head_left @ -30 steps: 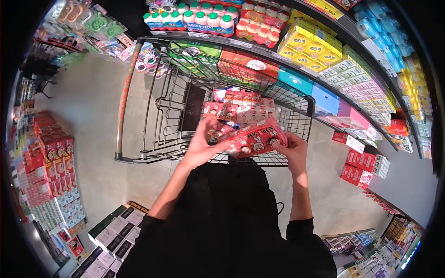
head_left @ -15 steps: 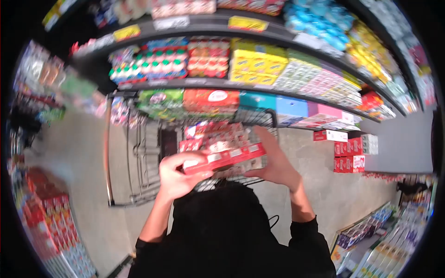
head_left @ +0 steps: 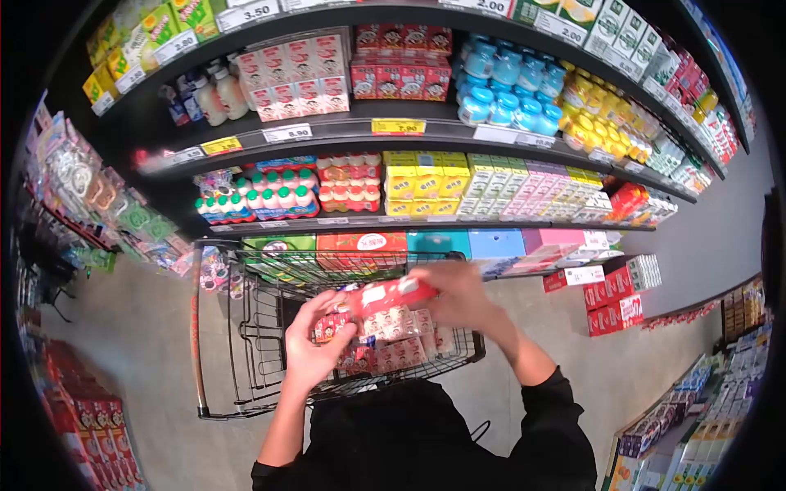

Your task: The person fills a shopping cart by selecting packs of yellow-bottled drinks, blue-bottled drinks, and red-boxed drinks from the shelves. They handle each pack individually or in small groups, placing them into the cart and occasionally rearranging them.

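Note:
Over the cart, a red multi-pack of small drink cartons (head_left: 396, 296) is held between my two hands, its red face with white patches tilted up. My left hand (head_left: 315, 342) curls at its left end, thumb and fingertips right at the edge. Blurred by motion, my right hand (head_left: 465, 299) grips the right end. Beneath lies the wire shopping cart (head_left: 260, 315), with more red and pink packs of cartons (head_left: 397, 356) inside it.
Ahead stands a shelf (head_left: 327, 127) with bottles, yellow boxes (head_left: 426, 184) and pink carton packs (head_left: 296, 74). Large coloured boxes (head_left: 360, 245) sit at floor level behind the cart. Red boxes (head_left: 610, 303) are stacked at right. Another red stack (head_left: 98, 425) stands lower left.
My view has tilted up, showing more of the shelf. The pack has turned from its narrow side to show its broader red face, and my right hand has closed in on its right end.

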A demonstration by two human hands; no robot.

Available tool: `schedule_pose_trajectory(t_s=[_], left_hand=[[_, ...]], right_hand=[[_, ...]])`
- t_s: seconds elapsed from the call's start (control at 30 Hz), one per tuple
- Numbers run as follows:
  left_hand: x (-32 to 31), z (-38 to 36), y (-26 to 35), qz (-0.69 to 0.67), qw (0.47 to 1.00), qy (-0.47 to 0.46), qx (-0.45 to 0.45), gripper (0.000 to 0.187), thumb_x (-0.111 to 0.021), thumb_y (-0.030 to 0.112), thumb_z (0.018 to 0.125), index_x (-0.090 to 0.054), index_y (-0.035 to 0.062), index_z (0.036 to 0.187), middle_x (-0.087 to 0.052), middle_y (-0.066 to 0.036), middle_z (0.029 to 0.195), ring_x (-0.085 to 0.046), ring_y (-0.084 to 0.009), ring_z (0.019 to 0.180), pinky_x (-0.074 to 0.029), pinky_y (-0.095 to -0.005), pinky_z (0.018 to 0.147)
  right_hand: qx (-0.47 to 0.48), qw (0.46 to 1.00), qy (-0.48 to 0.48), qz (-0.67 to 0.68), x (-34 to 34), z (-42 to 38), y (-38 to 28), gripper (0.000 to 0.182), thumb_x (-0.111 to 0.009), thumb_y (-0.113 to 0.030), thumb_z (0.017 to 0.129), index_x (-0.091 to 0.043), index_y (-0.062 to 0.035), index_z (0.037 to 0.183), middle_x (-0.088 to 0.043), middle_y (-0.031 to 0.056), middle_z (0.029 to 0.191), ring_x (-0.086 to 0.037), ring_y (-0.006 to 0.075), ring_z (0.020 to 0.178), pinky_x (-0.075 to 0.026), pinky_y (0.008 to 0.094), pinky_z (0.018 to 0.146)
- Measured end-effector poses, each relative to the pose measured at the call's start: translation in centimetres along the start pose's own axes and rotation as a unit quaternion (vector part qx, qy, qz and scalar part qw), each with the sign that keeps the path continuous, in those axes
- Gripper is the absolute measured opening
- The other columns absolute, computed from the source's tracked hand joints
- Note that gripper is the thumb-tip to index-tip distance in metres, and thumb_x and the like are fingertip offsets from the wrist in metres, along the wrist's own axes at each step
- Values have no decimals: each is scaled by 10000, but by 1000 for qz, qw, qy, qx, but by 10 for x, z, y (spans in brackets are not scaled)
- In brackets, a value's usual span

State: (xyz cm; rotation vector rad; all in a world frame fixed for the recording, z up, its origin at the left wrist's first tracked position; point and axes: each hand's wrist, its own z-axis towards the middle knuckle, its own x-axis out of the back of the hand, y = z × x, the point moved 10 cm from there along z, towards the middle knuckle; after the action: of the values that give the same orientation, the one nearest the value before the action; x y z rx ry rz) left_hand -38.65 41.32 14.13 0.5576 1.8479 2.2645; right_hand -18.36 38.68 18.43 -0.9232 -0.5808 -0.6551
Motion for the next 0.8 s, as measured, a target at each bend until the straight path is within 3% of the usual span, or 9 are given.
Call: schedule_pose_trajectory(t_s=[0.07, 0.17, 0.23, 0.3, 0.37, 0.47, 0.5, 0.6, 0.8], left_hand=[[23, -11, -32, 12, 997, 63, 32, 419, -650, -35, 791, -485, -28, 1176, -622, -123, 1098, -607, -186, 991, -447, -316, 922], [44, -57, -120, 52, 991, 40, 118, 361, -631, -57, 775, -528, -10, 1118, -641, -114, 1030, -633, -188, 922, -488, -300, 830], [43, -90, -151, 179, 976, -10, 126, 339, -633, -18, 746, -559, 16, 1075, -648, -147, 987, -657, -242, 884, -513, -337, 778], [41, -129, -175, 321, 931, -35, 168, 365, -645, 85, 764, -562, 71, 1119, -664, -125, 967, -660, -227, 878, -516, -350, 790], [29, -184, -224, 407, 866, -91, 278, 310, -612, 226, 754, -620, 146, 1054, -675, -121, 889, -653, -282, 859, -516, -409, 762], [18, -185, -220, 475, 833, -78, 274, 237, -584, 295, 729, -649, 161, 914, -674, -123, 818, -650, -312, 757, -508, -441, 669], [20, -186, -218, 471, 833, -67, 283, 237, -584, 295, 729, -649, 161, 914, -674, -123, 818, -650, -312, 757, -508, -441, 669], [21, -180, -218, 474, 824, -68, 303, 253, -583, 313, 711, -677, 195, 915, -682, -89, 797, -657, -282, 748, -511, -419, 680], [17, -178, -214, 472, 826, -83, 298, 241, -555, 292, 717, -659, 157, 887, -678, -114, 834, -654, -297, 755, -509, -423, 670]], right_hand=[[20, 995, 72, -61, 37, 19, 9, 372, -766, -90, 584, -655, -53, 938, -665, 120, 840, -644, 299, 737, -507, 343, 641], [95, 969, 199, -108, 83, 61, 6, 354, -719, -15, 595, -648, -42, 940, -672, 126, 891, -644, 301, 779, -513, 347, 701], [121, 955, 243, -120, 102, 95, 9, 375, -692, -30, 578, -637, -24, 949, -667, 128, 892, -633, 295, 819, -497, 385, 747], [122, 953, 254, -113, 106, 136, 11, 362, -683, -49, 601, -631, -14, 957, -657, 128, 898, -616, 302, 820, -475, 395, 733], [130, 947, 243, -166, 110, 175, 25, 365, -697, -84, 618, -628, -8, 968, -648, 125, 898, -598, 303, 827, -448, 400, 734], [99, 945, 229, -212, 108, 209, 53, 376, -722, -155, 651, -637, -27, 994, -653, 135, 928, -605, 308, 877, -452, 404, 763], [90, 947, 215, -220, 101, 222, 57, 371, -723, -169, 663, -640, -36, 1000, -656, 144, 930, -612, 318, 881, -460, 414, 764], [-54, 962, 113, -244, 85, 240, 101, 393, -734, -240, 675, -651, -52, 1010, -658, 170, 886, -626, 346, 854, -476, 443, 758], [-137, 955, 67, -254, 69, 232, 146, 450, -741, -244, 680, -642, -53, 1075, -636, 217, 942, -609, 356, 922, -472, 417, 786]])
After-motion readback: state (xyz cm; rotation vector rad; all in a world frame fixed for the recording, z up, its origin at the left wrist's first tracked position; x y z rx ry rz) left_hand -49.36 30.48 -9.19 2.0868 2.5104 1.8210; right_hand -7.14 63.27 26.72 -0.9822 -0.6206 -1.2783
